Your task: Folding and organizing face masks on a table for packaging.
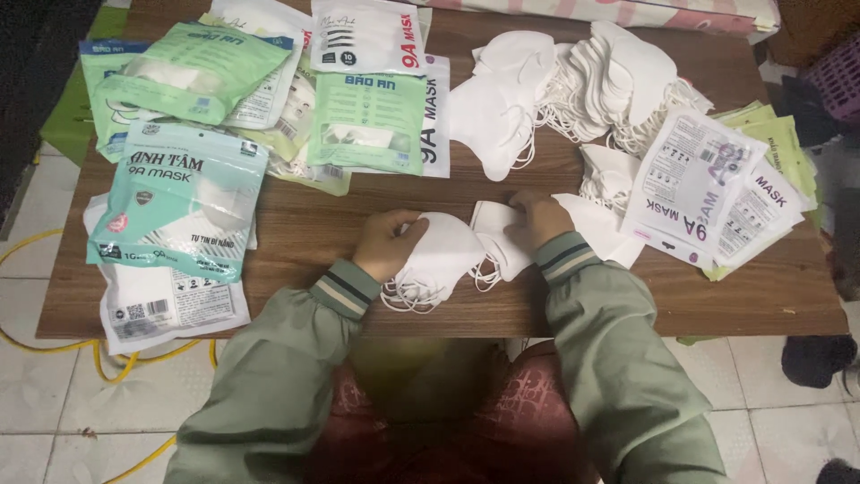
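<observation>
My left hand (387,242) grips a small stack of white face masks (441,255) near the table's front edge, their ear loops hanging down toward me. My right hand (536,218) rests on another white mask (495,235) lying flat on the wooden table (305,229), fingers curled over its top edge. The two hands are close together, with the masks touching between them. Both arms wear green sleeves with striped cuffs.
A big heap of loose white masks (573,85) lies at the back centre-right. Green and white mask packets (179,206) cover the left side, and more flat packets (708,184) lie on the right. A yellow cable (98,354) runs across the tiled floor at left.
</observation>
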